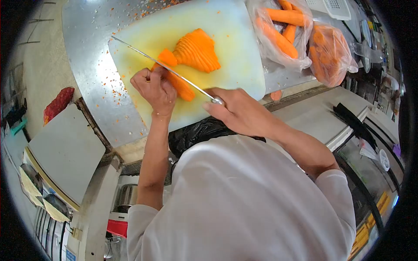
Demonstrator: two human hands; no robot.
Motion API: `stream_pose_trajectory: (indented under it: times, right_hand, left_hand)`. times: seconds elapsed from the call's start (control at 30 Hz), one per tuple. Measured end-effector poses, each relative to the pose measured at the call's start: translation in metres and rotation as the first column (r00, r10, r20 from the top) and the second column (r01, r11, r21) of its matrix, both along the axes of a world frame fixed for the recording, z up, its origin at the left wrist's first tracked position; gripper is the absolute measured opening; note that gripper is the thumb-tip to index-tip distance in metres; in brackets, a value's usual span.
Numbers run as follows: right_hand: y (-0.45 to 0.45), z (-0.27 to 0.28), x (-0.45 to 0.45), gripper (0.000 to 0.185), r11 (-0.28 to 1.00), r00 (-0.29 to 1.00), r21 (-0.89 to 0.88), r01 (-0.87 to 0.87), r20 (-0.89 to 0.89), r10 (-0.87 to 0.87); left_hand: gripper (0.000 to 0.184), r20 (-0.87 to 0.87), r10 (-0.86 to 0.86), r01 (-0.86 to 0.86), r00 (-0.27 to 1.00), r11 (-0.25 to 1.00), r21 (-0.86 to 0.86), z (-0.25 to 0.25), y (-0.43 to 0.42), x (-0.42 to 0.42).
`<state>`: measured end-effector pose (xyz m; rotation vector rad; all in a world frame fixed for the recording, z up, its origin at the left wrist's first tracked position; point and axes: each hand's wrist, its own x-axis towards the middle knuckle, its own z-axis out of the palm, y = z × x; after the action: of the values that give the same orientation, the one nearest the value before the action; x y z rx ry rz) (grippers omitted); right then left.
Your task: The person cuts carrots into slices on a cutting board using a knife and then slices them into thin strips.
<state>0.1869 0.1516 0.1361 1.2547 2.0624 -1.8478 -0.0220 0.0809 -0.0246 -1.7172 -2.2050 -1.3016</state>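
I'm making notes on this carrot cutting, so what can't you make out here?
All in the head view:
Knife: handle covered by the right hand.
Left hand: fingertips curled out of sight.
Pinkish bag: number of pieces obscured by cloudy plastic.
White basket: cut off by the top edge.
Black plastic: partly behind the white shirt.
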Motion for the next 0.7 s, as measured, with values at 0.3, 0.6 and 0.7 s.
stream_pose_trajectory:
  times: [0.3,0.6,0.7]
  right_hand:
    - [0.007,-0.005,-0.015,0.054,1.000,1.000,0.000,-0.009,0.017,0.009]
    - [0.004,-0.042,-0.030,0.045,0.995,0.999,0.100,-0.020,-0.032,0.023]
    - [0.006,-0.053,-0.037,0.045,0.995,0.999,0.097,-0.023,-0.026,0.026]
  left_hand:
    - [0.027,0.003,0.004,-0.004,1.000,1.000,0.009,-0.002,-0.001,-0.001]
    - [0.034,0.001,-0.002,0.002,1.000,1.000,0.024,-0.003,-0.001,0.000]
    - [0.034,-0.030,-0.001,0.003,1.000,0.999,0.049,-0.005,-0.001,-0.002]
